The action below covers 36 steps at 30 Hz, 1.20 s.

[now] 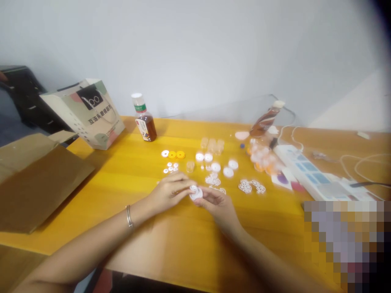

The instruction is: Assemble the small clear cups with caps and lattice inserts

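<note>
White round plastic piece [197,196] steadied from both sides

It sits at the centre of the frame, above the yellow wooden table [159,240]; whether it touches the wood I cannot tell. The left hand [171,188] pinches its left side between thumb and fingers, and the right hand [220,206] pinches the opposite side, thumb nearest the viewer. Gripping from two sides probably checks any turning or tipping and leaves the face in view, though blur hides its detail.

Beyond the hands, just above centre, loose parts lie roughly by kind, presumably so each is easy to pick out: yellow ring-shaped plastic discs [172,155], small white round caps [170,165], clear plastic cups [211,145] and, right of centre, white perforated flat pieces [245,186]. A clear bottle of brown liquid [146,126] and an open brown cardboard box [51,179], farther left, stand apart, likely to spare the elbows.
</note>
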Available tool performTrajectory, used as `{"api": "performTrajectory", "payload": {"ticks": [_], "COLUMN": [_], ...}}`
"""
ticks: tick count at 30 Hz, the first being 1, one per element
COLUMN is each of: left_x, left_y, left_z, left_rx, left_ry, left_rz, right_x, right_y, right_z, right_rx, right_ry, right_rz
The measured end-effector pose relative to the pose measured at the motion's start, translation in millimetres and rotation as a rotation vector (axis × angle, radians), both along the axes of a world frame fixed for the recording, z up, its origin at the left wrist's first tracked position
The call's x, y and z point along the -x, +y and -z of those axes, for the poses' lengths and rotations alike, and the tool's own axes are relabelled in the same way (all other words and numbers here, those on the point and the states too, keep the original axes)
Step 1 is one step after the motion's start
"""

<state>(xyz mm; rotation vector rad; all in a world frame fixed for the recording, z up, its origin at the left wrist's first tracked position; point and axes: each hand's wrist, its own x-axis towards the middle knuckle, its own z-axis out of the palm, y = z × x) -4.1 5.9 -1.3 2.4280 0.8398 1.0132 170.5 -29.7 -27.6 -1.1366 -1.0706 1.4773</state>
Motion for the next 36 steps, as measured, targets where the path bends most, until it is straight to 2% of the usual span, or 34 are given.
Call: {"api": "performTrajectory", "payload": {"ticks": [9, 22, 31, 36], "left_x": [4, 3, -3, 0], "left_y": [-1, -3, -7, -2], "left_z": [-1.5, -4.7, 8.6, 1.4], "left_rx": [0.010, 0.068, 0.090, 0.156], "left_ry": [0.055, 0.092, 0.058, 0.067], "left_rz": [0.044, 0.046, 0.024, 0.034], "right_x": [1, -1, 0, 0], "right_y": [-1, -1, -1, 3], "right_z": [-3, -5, -2, 0], "right_rx": [0.024, -0.018, 0.032, 0.074], "right_ry": [-0.023, -0.029, -0.001, 0.060], "right_rz": [-0.010, -0.031, -0.044, -0.057]}}
